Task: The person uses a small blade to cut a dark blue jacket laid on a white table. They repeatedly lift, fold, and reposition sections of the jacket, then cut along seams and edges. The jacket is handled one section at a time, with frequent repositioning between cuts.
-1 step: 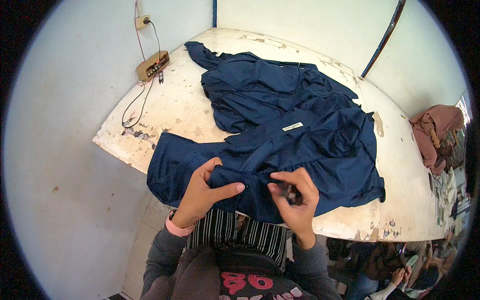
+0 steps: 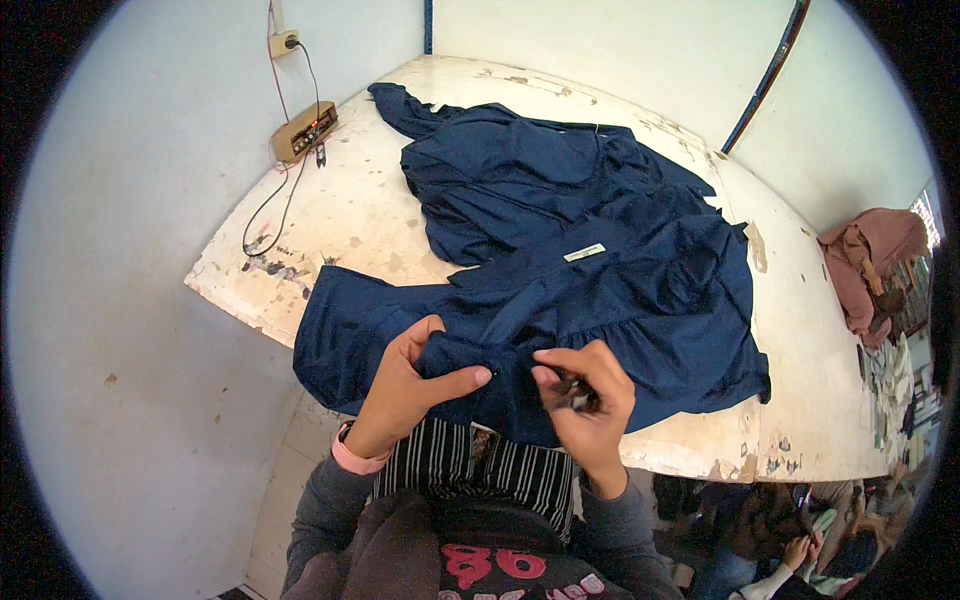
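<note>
The grip of the left hand (image 2: 405, 385) is narrow, holding a fold of the navy garment (image 2: 560, 310) between thumb and fingers. The right hand (image 2: 592, 395) has its thumb and forefinger close together just beside this fold, and its curled fingers hold a small dark thing (image 2: 572, 394); it is blurred, so I cannot tell its kind, nor whether the fingertips pinch any cloth. If this thing has a sharp edge, a careless turn of the right hand could snag the cloth, because it sits so near. The garment lies at the near edge of the table (image 2: 335, 215), partly hanging over, so its weight could pull the fold loose if the left grip weakens. Beyond lies more navy cloth (image 2: 520, 150), bunched.
</note>
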`<control>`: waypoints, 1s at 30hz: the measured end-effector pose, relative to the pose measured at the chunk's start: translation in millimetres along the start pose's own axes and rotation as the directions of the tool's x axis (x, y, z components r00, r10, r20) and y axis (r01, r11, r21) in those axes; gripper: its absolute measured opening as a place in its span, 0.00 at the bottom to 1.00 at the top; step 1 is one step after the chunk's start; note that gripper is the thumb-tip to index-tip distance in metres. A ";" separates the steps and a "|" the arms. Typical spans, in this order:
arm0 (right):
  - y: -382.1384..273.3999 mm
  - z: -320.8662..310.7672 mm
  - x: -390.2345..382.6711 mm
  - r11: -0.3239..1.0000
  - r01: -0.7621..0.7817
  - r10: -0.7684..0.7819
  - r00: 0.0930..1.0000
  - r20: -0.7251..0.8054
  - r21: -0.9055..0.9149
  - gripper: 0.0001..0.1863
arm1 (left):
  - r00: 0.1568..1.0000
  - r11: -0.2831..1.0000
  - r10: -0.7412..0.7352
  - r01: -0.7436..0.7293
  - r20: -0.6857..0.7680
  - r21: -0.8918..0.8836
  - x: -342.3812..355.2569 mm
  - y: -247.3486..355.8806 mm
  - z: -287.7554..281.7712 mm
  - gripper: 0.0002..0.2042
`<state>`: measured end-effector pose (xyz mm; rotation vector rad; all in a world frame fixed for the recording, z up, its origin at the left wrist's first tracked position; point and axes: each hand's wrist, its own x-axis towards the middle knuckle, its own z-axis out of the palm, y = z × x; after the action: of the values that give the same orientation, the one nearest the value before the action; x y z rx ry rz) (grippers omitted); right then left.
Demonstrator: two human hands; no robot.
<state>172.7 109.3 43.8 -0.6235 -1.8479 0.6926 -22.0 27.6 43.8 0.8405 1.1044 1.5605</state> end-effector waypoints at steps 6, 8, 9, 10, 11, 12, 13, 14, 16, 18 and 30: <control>-3.5 17.6 3.2 0.977 0.162 -0.160 0.987 0.022 -0.136 0.12 | 0.990 0.979 0.131 -0.138 0.055 0.150 -0.8 -8.1 2.7 0.14; -1.3 18.7 6.3 0.990 0.131 -0.130 0.991 0.018 -0.050 0.10 | 0.993 0.986 0.114 -0.118 0.038 0.115 2.3 -2.9 4.9 0.14; -1.3 17.3 5.3 0.996 0.077 -0.079 0.996 0.040 0.045 0.10 | 0.994 0.989 0.105 -0.109 0.040 0.098 2.0 -2.0 5.1 0.15; -1.3 14.1 3.4 0.990 0.020 -0.029 0.997 0.066 0.137 0.10 | 0.994 0.992 0.096 -0.099 0.041 0.081 1.7 -1.3 5.3 0.16; -1.9 11.9 2.3 0.973 -0.040 0.018 0.995 0.097 0.227 0.10 | 0.995 0.994 0.087 -0.090 0.044 0.063 1.4 -0.3 5.4 0.16; -6.0 10.3 3.2 0.962 -0.079 0.063 0.996 0.069 0.263 0.11 | 0.998 0.998 0.055 -0.055 0.025 0.032 0.7 1.2 5.4 0.17; -12.6 7.8 4.9 0.947 -0.118 0.110 0.993 0.043 0.298 0.11 | 1.000 1.000 0.021 -0.021 0.007 0.000 0.3 3.2 5.5 0.18; -15.9 6.2 5.5 0.930 -0.154 0.157 0.987 0.019 0.334 0.11 | 1.000 0.999 -0.013 0.013 -0.009 -0.033 -0.3 4.8 5.6 0.18; -6.1 -2.0 3.3 0.995 -0.055 0.052 0.998 0.037 0.084 0.13 | 0.999 0.998 -0.033 0.032 -0.017 -0.062 -1.7 8.5 7.5 0.18; -0.4 -7.0 3.3 0.987 0.046 -0.032 0.995 0.091 -0.152 0.13 | 0.999 0.996 -0.043 0.041 -0.017 -0.075 -1.8 9.3 7.7 0.18; -0.8 11.8 6.9 1.000 -0.006 0.006 1.000 0.012 0.012 0.09 | 0.971 0.929 0.234 -0.238 0.048 0.283 -0.6 -2.7 1.0 0.15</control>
<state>159.2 111.5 45.0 -0.6186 -1.8519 0.7122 -20.0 27.5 41.6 1.2162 1.2765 1.6076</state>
